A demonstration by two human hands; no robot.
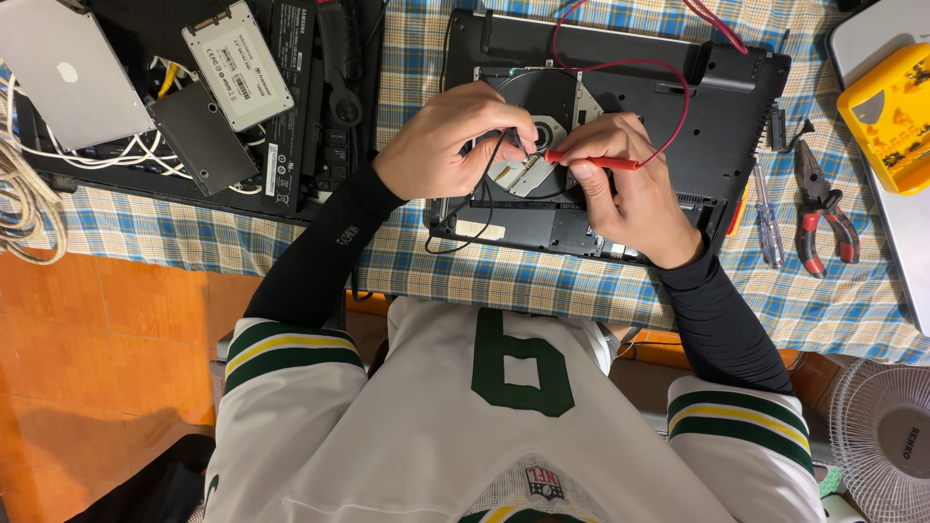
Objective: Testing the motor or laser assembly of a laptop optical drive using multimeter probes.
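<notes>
- The laptop (717,116) lies upside down on the checked cloth (542,281), its black underside facing up, and serves as the landmark here.
- Set into the laptop's near-left part is the disc drive (542,126), opened up: a dark round tray with a silver hub and a pale metal plate below it.
- The left hand (441,145) hovers over the drive's left edge, fingers pinched shut on a thin black probe (518,143) whose tip points down at the hub; a black wire (475,208) trails from it toward the laptop's near edge.
- The right hand (630,189) sits over the drive's right side, thumb and fingers closed around a red probe (591,161) held nearly level, its tip meeting the drive close to the black one.
- A red wire (668,82) loops from the red probe across the laptop's far half and off the top.
- Right of the laptop, on the cloth, lie a screwdriver (768,218) with a clear handle and red-handled pliers (823,208), side by side and just apart.
- Further right of the laptop is a yellow box (886,121); what it holds cannot be told.
- Left of the laptop a black open case (291,116) holds two flat drives: a pale labelled one (237,66) and a dark one (201,138), with white cables (116,155) beside them.
- A silver laptop (68,73) rests at the far left of that case.
</notes>
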